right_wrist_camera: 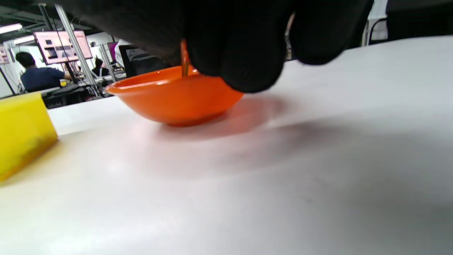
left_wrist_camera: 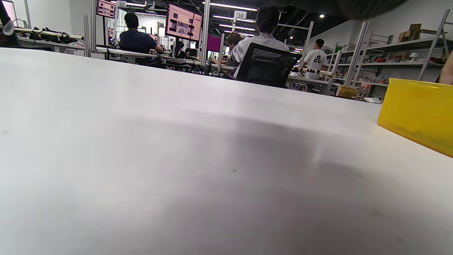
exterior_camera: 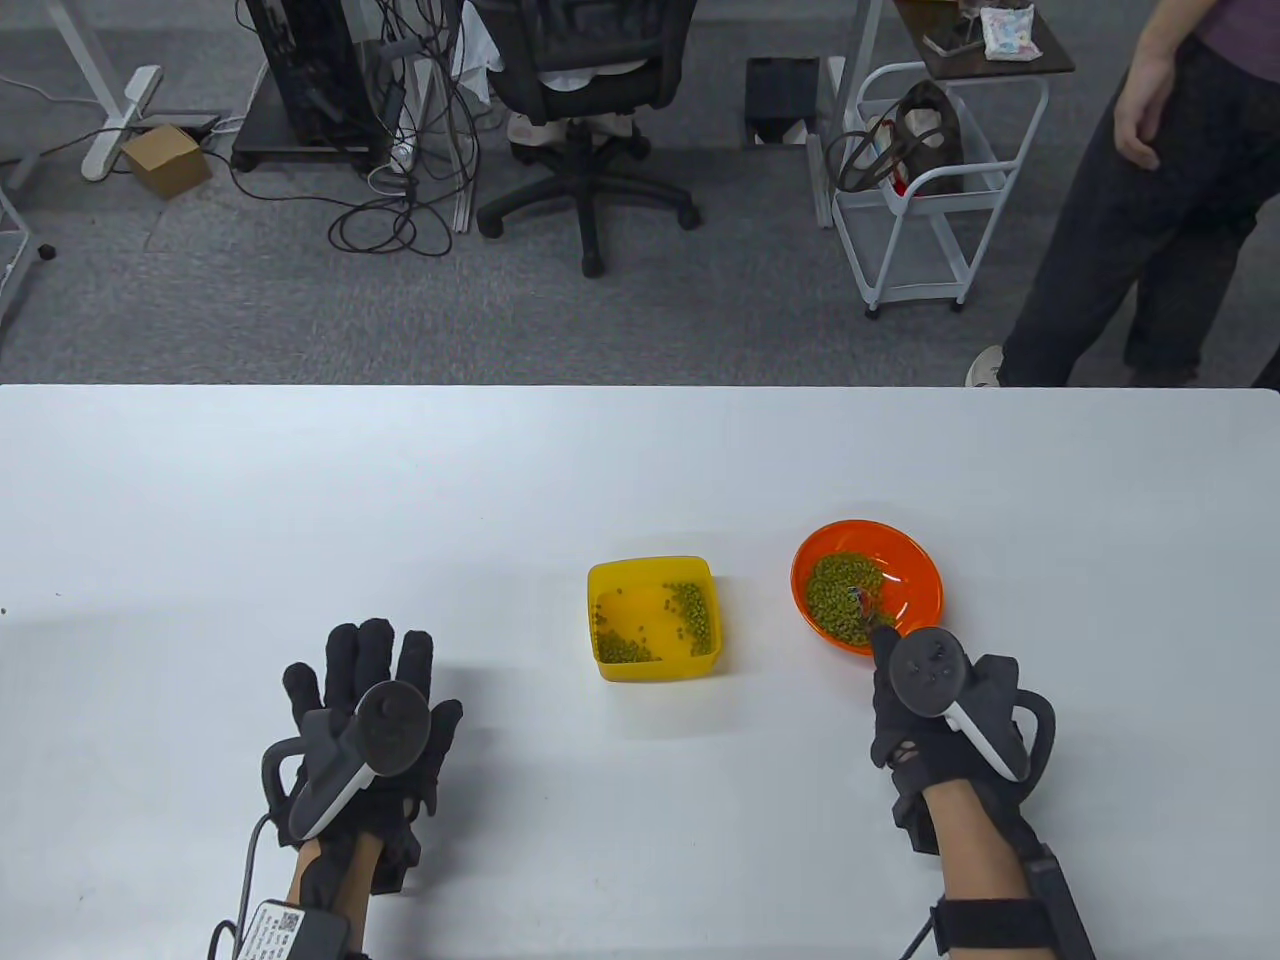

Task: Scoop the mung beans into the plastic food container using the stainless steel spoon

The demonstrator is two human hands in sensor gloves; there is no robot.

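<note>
With our right hand (exterior_camera: 925,700) grasping the spoon (exterior_camera: 862,602) buried in the mung beans (exterior_camera: 845,596) of the orange bowl (exterior_camera: 868,585), we should lift level toward the yellow container (exterior_camera: 655,618) while our released left hand (exterior_camera: 365,715) rests flat on the worktop (exterior_camera: 300,500).
</note>
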